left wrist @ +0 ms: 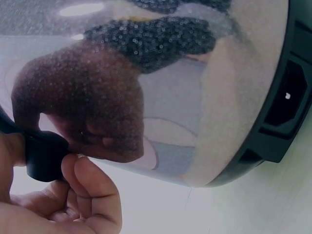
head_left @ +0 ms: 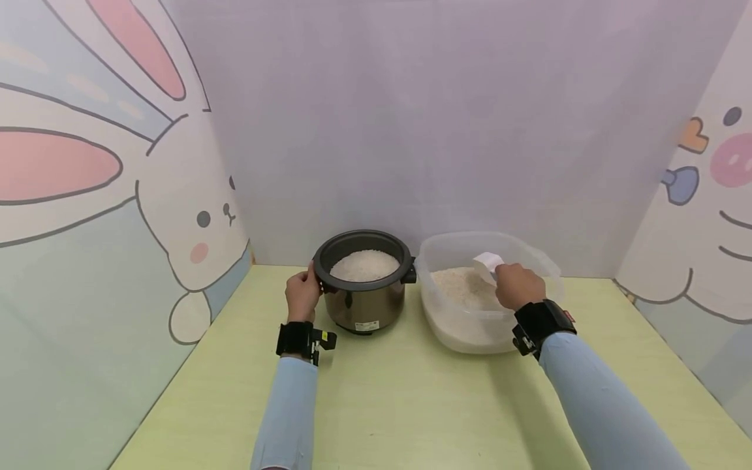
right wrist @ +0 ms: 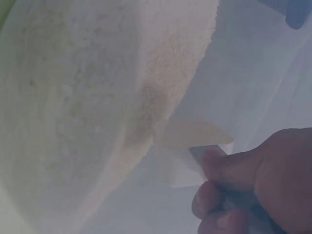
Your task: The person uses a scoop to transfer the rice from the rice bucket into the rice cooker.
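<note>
A dark rice cooker (head_left: 367, 305) without a lid stands at the back of the table, with a mound of white rice (head_left: 365, 264) inside. My left hand (head_left: 302, 295) is at its left side, thumb and fingers pinching the small black side handle (left wrist: 46, 156). To the right is a translucent plastic bin (head_left: 446, 326) holding more rice (head_left: 461, 287). Over that bin my right hand (head_left: 519, 286) grips a white scoop (head_left: 487, 264) by its handle. The scoop looks tilted, just above the rice. In the right wrist view, whether the scoop (right wrist: 180, 170) contains rice cannot be told.
The pale green table (head_left: 411, 405) runs forward from the cooker and bin. A plain lilac curtain (head_left: 411, 130) hangs behind them. Panels with cartoon animals (head_left: 194, 261) close off the left and right sides. A black socket (left wrist: 287, 97) shows on the cooker's side.
</note>
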